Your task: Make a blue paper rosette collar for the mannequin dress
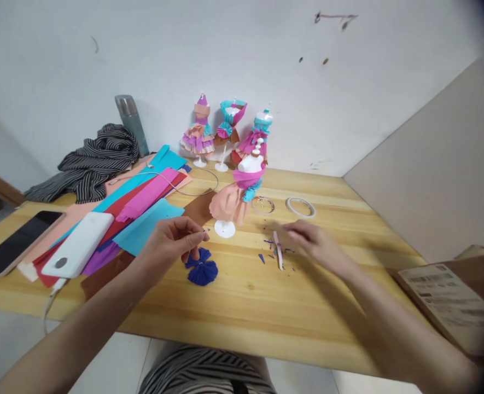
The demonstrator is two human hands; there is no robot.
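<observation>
Lying far to the left of the peach-skirted mannequin [230,203] is a phone [20,242] with a dark screen, then a striped cloth [96,161], a white rectangular device [78,244] with a cable plugged in, and a tilted bottle [133,125] farther back. Between these and the mannequin spread overlapping coloured paper sheets [137,229]. Left and in front of the mannequin hovers the left hand [176,236], thumb and forefinger narrowed to a pinch; I cannot tell whether anything tiny sits between them. The dark-blue pleated paper piece [203,272] lies on the table [250,328], front-left of the mannequin's base, just below those fingertips. Three dressed figures stand behind the mannequin, near the wall [163,54]. To its right are a small ring [272,208], a slim white piece [279,254] among blue scraps [261,258] and a larger white ring [314,212]. Right and in front of it is the right hand [312,241], near the slim white piece, fingers curled and blurred; whether they hold something I cannot tell. Far right of the mannequin sits a cardboard box [450,290].
</observation>
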